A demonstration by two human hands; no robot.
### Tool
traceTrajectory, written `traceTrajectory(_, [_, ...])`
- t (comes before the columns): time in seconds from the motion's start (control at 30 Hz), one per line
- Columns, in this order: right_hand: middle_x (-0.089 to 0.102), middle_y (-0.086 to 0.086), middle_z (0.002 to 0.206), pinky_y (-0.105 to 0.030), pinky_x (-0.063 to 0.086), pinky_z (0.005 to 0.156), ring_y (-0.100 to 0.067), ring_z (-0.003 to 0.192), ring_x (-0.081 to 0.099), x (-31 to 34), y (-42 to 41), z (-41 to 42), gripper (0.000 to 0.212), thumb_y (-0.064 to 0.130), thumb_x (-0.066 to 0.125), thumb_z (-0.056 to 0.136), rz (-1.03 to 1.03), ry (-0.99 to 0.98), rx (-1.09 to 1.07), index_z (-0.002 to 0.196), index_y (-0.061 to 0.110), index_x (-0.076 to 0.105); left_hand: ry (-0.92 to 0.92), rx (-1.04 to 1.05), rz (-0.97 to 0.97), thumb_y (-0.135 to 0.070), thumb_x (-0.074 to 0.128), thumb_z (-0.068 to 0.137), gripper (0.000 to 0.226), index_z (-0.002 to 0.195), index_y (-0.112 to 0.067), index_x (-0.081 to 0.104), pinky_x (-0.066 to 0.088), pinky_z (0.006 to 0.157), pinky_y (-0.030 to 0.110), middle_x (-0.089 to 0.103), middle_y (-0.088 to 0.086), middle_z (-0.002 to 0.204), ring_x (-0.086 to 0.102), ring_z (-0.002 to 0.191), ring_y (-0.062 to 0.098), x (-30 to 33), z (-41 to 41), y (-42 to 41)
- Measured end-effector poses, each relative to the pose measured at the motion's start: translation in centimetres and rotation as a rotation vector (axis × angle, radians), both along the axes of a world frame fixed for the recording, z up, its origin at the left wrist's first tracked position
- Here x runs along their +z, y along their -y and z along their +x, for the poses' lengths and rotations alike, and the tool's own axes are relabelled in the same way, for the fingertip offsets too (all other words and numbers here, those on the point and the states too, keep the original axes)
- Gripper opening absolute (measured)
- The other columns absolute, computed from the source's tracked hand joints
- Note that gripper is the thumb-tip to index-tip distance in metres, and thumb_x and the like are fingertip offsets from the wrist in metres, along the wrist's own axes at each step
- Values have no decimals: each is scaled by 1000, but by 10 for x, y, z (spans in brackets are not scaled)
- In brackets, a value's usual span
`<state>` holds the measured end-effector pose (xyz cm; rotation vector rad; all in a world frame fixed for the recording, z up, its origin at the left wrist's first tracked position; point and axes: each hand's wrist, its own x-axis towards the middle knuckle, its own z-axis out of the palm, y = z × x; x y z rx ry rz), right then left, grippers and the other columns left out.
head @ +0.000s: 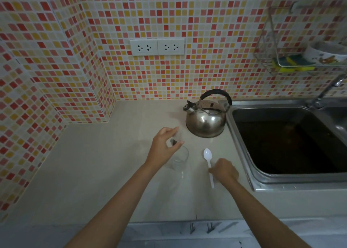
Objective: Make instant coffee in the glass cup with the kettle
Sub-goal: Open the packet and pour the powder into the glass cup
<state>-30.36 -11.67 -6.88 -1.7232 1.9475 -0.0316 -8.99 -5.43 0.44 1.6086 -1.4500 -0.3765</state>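
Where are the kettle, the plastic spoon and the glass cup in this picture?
kettle (205,123), head view, on its shiny steel belly.
white plastic spoon (207,155), head view, on its bowl.
glass cup (181,156), head view, on its clear side wall beneath the left hand.

Counter (93,163) left of glass cup (179,157) open; kettle (205,120) behind, spoon (208,163) right.

Your left hand (165,144) covers part of the glass cup (178,158); the small dark item it pinches is blurred.
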Motion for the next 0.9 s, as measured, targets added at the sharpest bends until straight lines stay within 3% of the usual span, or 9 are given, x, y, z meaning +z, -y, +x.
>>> traceTrajectory(0.23, [70, -10, 96, -26, 43, 63, -28, 86, 66, -16, 2, -1, 16, 21, 64, 82, 8, 67, -35, 90, 8, 65, 8, -23, 50, -21, 76, 81, 52, 130, -12, 61, 35, 83, -5, 55, -2, 100, 56, 92, 9, -2, 7, -2])
traceTrajectory(0.37, [70, -13, 79, -27, 51, 57, -21, 61, 64, 15, 9, -2, 8, 10, 61, 84, -138, 369, -88, 83, 3, 66, 64, -77, 102, -18, 73, 83, 51, 132, -10, 59, 38, 77, -1, 53, 0, 98, 60, 83, 19, -1, 11, -2])
traceTrajectory(0.43, [67, -9, 69, -30, 52, 57, -18, 55, 61, 39, 9, 0, 12, 7, 59, 86, -242, 558, -63, 91, 3, 69, 121, -92, 125, -20, 73, 84, 53, 134, -12, 57, 40, 79, 6, 55, -1, 100, 61, 87, 19, 0, 14, -1])
traceTrajectory(0.5, [64, -3, 63, -31, 50, 59, -15, 56, 58, 63, 5, 2, 14, 8, 59, 87, -350, 619, 50, 91, 7, 72, 157, -91, 138, -25, 76, 81, 58, 134, -15, 57, 42, 84, 13, 62, 2, 106, 61, 96, 16, 2, 17, 0])
traceTrajectory(0.57, [64, -1, 61, -29, 48, 60, -13, 58, 59, 81, -3, 7, 14, 9, 61, 86, -399, 613, 146, 89, 11, 74, 185, -90, 140, -29, 78, 78, 59, 132, -15, 60, 46, 87, 19, 65, 4, 110, 61, 96, 14, 4, 18, 2])
traceTrajectory(0.7, [69, -15, 66, -40, 54, 66, -29, 67, 65, 94, -15, 14, 13, 12, 62, 84, -395, 510, 249, 79, 9, 73, 264, -120, 155, -31, 78, 77, 51, 125, -17, 65, 51, 79, 22, 60, 0, 107, 59, 78, 13, 5, 18, 2])
traceTrajectory(0.9, [70, -7, 70, -36, 54, 64, -24, 69, 65, 90, -20, 12, 16, 13, 61, 85, -363, 440, 227, 91, 13, 76, 518, -138, 202, -37, 73, 80, 56, 131, -17, 60, 42, 85, 20, 58, 1, 111, 55, 98, 16, 0, 21, 7])
